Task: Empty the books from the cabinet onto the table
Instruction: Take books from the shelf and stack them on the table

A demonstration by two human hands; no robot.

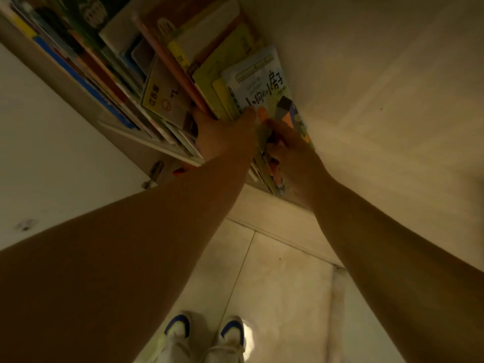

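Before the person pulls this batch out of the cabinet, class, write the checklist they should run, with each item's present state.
1. Left hand grips the batch of books: ok.
2. Right hand holds the white picture book: ok.
3. Neighbouring books staying put: cannot tell, they lean loosely.
4. Floor by the shoes free for stepping back: ok.
5. Table ready: cannot tell, out of view.

Home, children's books (258,82), tiled floor (275,284)
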